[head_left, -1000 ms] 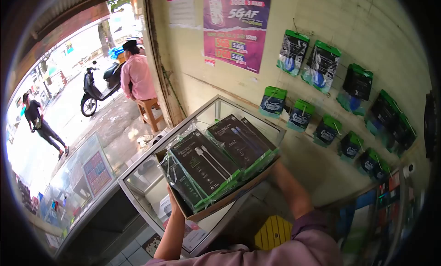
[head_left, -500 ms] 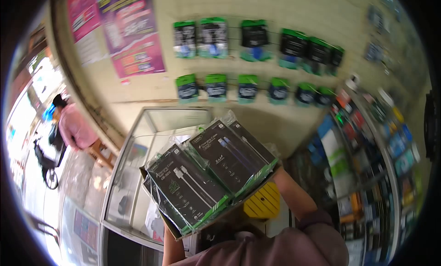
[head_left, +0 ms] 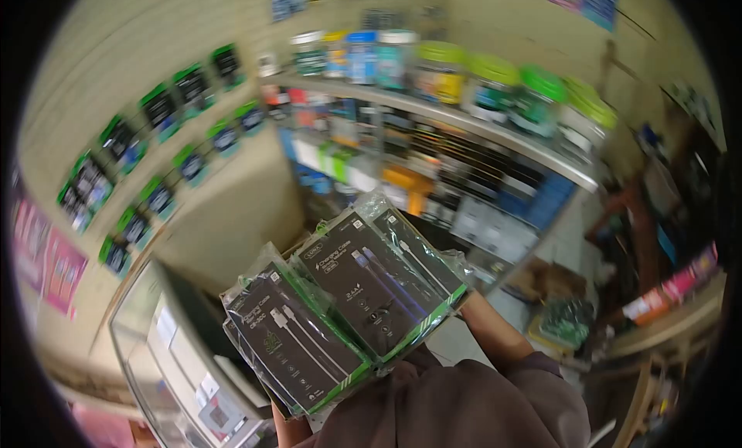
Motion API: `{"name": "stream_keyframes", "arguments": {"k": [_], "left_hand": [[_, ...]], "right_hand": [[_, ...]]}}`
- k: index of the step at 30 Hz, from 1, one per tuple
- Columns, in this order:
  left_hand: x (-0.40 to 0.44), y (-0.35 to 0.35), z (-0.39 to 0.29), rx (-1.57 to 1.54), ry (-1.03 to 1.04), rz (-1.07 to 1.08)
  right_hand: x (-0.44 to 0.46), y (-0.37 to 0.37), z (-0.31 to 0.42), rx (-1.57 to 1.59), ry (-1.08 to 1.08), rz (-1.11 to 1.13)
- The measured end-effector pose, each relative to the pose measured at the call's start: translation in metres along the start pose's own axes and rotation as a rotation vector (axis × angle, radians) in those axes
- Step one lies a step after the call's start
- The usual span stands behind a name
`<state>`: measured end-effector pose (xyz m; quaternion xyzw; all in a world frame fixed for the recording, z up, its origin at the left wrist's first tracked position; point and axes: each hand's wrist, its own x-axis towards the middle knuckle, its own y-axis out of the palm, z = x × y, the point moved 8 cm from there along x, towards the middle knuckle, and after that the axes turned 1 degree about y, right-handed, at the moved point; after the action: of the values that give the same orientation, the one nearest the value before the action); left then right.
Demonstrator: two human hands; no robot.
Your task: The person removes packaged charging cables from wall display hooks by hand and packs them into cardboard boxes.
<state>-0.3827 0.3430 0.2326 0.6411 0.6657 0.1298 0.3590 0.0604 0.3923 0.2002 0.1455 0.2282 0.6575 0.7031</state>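
Observation:
Several black-and-green charging cable boxes in clear plastic wrap sit side by side in front of my body, tilted, with cables pictured on their faces. A cardboard carton around them barely shows at the edges. My right hand grips the load at its right side, its fingers hidden behind the boxes. At the lower left, my left hand supports the carton from below; only the wrist area shows and the fingers are out of sight.
A glass display case stands at left. Shelves of boxed goods lie ahead under a metal-edged top lined with lidded jars. Green-topped packets hang on the wall. Clutter and a wooden bench are at right.
My view has swung to the right, away from the doorway and posters and toward the shelves and jars. The cable boxes have stayed in my hands in front of me.

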Motion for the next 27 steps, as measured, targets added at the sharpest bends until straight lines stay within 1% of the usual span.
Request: {"name": "stream_keyframes", "arguments": {"k": [3, 6, 11, 15, 19, 22, 25, 27], "left_hand": [[0.007, 0.065, 0.062, 0.093, -0.167, 0.145], [0.015, 0.134, 0.137, 0.189, -0.337, 0.288], [0.01, 0.237, 0.264, 0.337, -0.601, 0.504], [-0.002, 0.301, 0.363, 0.437, -0.774, 0.642], [-0.017, 0.344, 0.447, 0.542, -0.914, 0.729], [-0.032, 0.365, 0.494, 0.612, -0.999, 0.763], [-0.049, 0.366, 0.532, 0.684, -1.062, 0.759], [-0.05, 0.364, 0.559, 0.721, -1.085, 0.744]], "right_hand": [[-0.103, -0.092, 0.023, 0.035, -0.089, -0.197], [-0.201, -0.166, 0.039, 0.069, -0.174, -0.388], [-0.342, -0.252, 0.048, 0.121, -0.289, -0.669], [-0.434, -0.296, 0.046, 0.151, -0.352, -0.862], [-0.514, -0.325, 0.032, 0.182, -0.37, -1.032], [-0.565, -0.338, 0.015, 0.226, -0.357, -1.126], [-0.595, -0.357, -0.011, 0.276, -0.323, -1.176], [-0.597, -0.382, -0.031, 0.306, -0.304, -1.175]]}}
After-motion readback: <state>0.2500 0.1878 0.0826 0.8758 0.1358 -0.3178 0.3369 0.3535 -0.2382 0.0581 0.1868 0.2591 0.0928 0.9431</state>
